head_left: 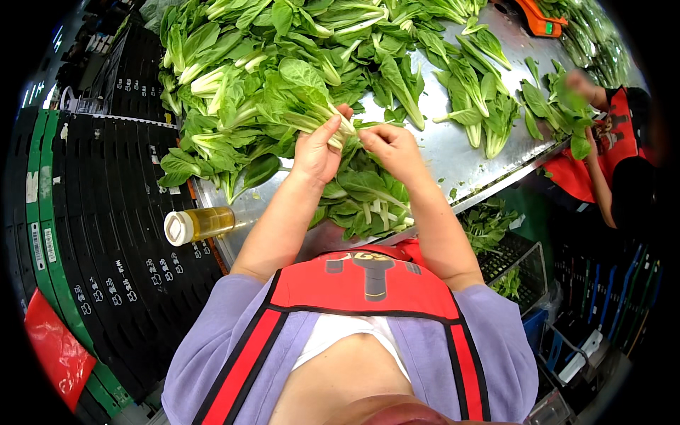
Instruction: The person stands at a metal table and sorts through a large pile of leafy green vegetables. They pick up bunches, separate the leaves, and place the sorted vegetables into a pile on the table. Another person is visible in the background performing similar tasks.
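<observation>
- Nearest, a person seen from above in a red apron with black edging, over a lilac top
- Just beyond the apron, a low pile of loose leaves lying on the desk, below the two hands
- Left of the forearms, a clear bottle of yellowish liquid with a white cap, on its side at the desk edge
- Left hand: fingers closed around the pale stalk end of a leafy green, which is held above the desk, leaves pointing up and left
- Right hand: fingers curled, thumb against forefinger, tips at the green's base; whether they pinch any part, I cannot tell
- Beneath and beyond, the metal desk, bearing a large heap of similar greens towards the far left and smaller bunches to the right
- At far right, a co-worker in red and black beside more leaves
- Farthest, an orange device on the desk
</observation>
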The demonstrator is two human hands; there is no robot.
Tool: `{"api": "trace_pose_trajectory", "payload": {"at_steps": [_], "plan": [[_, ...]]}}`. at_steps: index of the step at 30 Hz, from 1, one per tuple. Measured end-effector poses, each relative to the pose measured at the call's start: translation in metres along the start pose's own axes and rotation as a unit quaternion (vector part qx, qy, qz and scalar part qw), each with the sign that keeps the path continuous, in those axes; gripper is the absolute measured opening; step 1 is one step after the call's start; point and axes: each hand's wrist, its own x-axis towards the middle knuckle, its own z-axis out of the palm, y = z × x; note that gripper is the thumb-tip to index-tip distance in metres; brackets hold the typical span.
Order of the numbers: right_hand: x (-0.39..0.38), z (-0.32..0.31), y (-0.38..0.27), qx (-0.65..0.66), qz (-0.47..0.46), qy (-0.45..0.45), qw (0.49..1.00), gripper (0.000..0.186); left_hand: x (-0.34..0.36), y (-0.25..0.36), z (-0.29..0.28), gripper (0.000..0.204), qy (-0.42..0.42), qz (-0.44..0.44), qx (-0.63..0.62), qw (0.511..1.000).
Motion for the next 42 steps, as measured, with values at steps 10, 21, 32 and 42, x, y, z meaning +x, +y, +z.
{"api": "trace_pose_trajectory", "payload": {"at_steps": [10,21,32,42], "plan": [[-0.002,0.033,0.012,0.290,0.011,0.071,0.954,0.009,-0.005,-0.014,0.009,0.027,0.010,0.023,0.022,0.999],[0.009,-0.036,0.055,-0.395,-0.195,0.175,0.881,0.018,0.002,0.003,0.000,0.020,0.076,0.076,0.032,0.994],[0.028,-0.084,0.056,0.167,0.086,0.228,0.955,0.025,-0.007,0.003,0.003,0.022,0.021,-0.063,0.000,0.998],[0.003,-0.031,0.051,0.126,0.048,0.192,0.972,0.025,-0.005,-0.015,0.002,0.022,0.045,-0.038,0.085,0.995]]}}
